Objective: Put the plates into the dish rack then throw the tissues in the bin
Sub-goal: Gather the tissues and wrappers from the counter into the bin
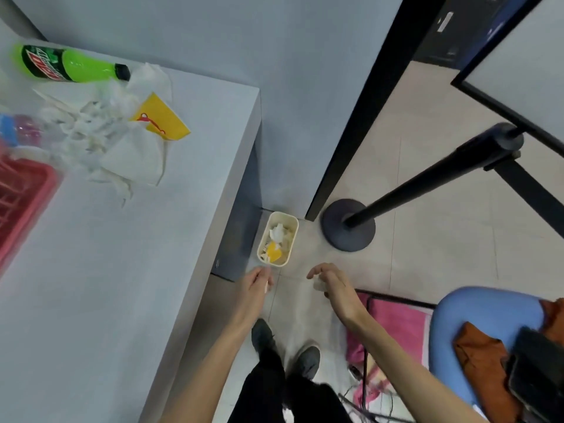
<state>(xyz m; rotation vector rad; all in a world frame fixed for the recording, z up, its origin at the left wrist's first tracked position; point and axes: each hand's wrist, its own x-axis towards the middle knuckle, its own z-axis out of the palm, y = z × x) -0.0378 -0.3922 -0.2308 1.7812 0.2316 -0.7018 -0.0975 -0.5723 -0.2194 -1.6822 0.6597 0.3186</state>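
Both your arms reach down and forward, palms down. Your left hand pinches a white scrap. Your right hand curls over a pale wad (too blurred to tell if it grips). Just ahead stands one bin on the floor by the table corner, mouth up, long axis running away from you. One tissue heap and one red rack sit on the table.

Even, soft indoor light, faint shadows, motion blur throughout, wide-angle bending at edges
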